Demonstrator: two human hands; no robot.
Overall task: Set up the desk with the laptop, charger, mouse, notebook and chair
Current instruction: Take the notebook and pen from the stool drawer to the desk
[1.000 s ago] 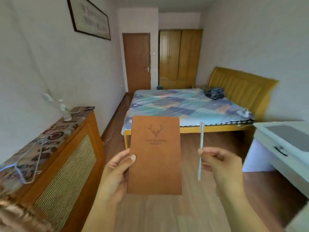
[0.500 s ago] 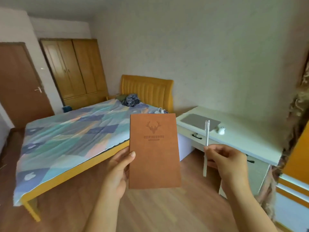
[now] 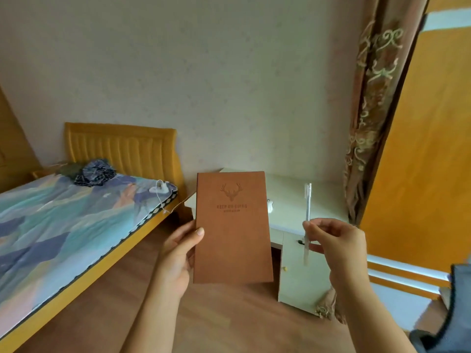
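Note:
My left hand point(image 3: 179, 253) grips a brown notebook point(image 3: 233, 233) with a deer head on its cover, held upright in front of me by its left edge. My right hand point(image 3: 336, 247) pinches a pale pen point(image 3: 307, 212) that points up. Behind both stands the white desk point(image 3: 288, 192) against the wall. A small white mouse point(image 3: 270, 206) peeks out on the desk just right of the notebook. The notebook hides the left part of the desk top. A white charger point(image 3: 160, 187) with its cord lies on the bed corner.
A bed point(image 3: 63, 225) with a yellow headboard and a patterned cover fills the left. A patterned curtain point(image 3: 369, 110) and an orange panel point(image 3: 420, 161) stand right of the desk. Wood floor point(image 3: 216, 319) lies between me and the desk. A dark object point(image 3: 456, 314) sits at the lower right edge.
The view has swung right from the door and wardrobe to the desk, which is now closer. Both hands keep their hold on the notebook and the pen.

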